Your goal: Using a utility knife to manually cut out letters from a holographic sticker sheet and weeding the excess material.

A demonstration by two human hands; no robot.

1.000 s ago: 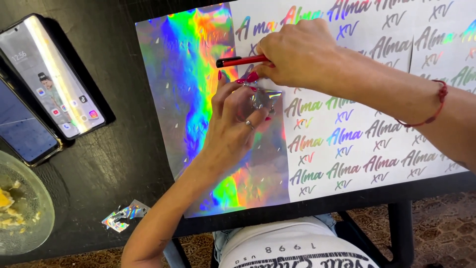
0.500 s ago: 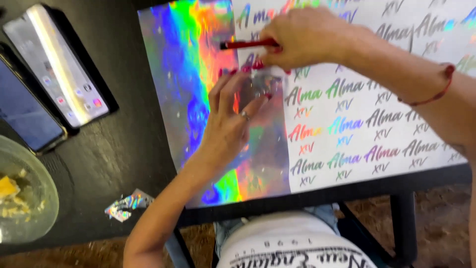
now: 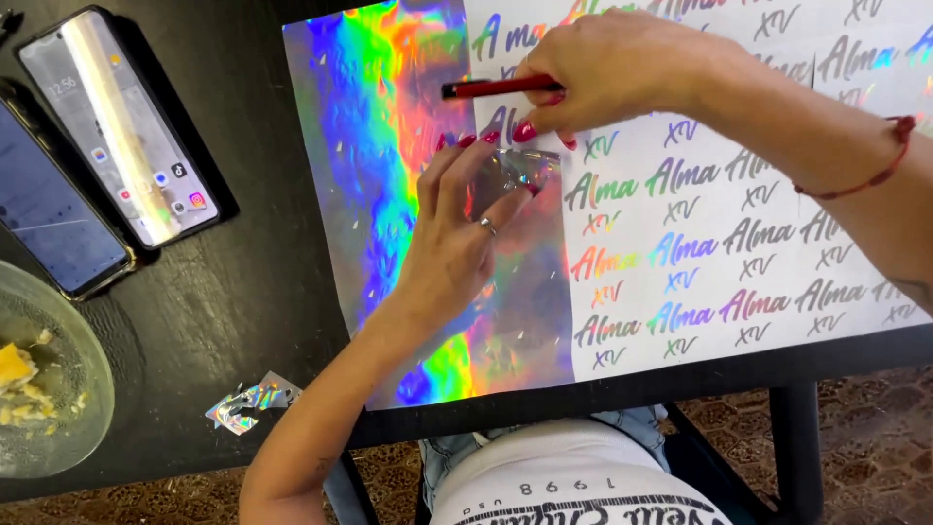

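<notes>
While the left hand (image 3: 457,248) presses flat on the shiny rainbow holographic vinyl sheet (image 3: 379,175) to steady it, fingertips pinching a lifted foil strip (image 3: 525,167), the right hand (image 3: 612,73) grips a slim red weeding tool (image 3: 491,88) against the lettering.

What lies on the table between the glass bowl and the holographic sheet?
In the head view, a small scrap of foil lies on the black table between the glass bowl and holographic sheet.
</notes>
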